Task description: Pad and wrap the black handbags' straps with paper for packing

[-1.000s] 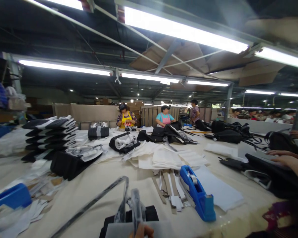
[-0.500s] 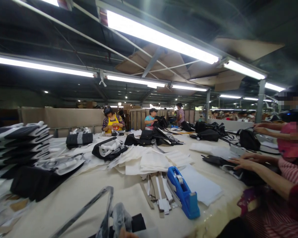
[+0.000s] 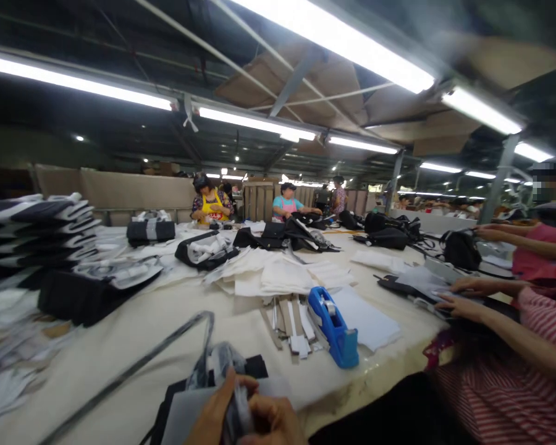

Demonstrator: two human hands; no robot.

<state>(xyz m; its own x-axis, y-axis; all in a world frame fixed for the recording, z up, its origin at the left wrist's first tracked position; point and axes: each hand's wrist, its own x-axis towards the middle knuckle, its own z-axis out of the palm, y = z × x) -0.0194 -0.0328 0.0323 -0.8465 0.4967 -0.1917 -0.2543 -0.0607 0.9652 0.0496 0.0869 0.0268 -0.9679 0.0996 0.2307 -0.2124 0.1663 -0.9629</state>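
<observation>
At the bottom centre, a black bag (image 3: 258, 366) lies on the table with a pale translucent sheet (image 3: 178, 415) over part of it. A strap (image 3: 134, 371) wrapped in greyish clear plastic runs from it toward the lower left, with a bend at the top. My left hand (image 3: 215, 411) is closed round a bunched, plastic-wrapped part of the strap (image 3: 241, 405). On the other side of that part, my right hand (image 3: 275, 420) has its fingers curled against it. The lower parts of both hands are cut off by the frame edge.
A blue tape dispenser (image 3: 336, 327) stands beside card strips (image 3: 291, 324) and white sheets (image 3: 278, 272). Stacked black pieces (image 3: 37, 241) rise at the left. At the right, a co-worker's hands (image 3: 463, 303) rest on a black bag. Other people work across the table.
My view has tilted down, so the table things sit higher. Both my hands now show on the plastic-wrapped strap; before, only a few fingers showed at the bottom edge.
</observation>
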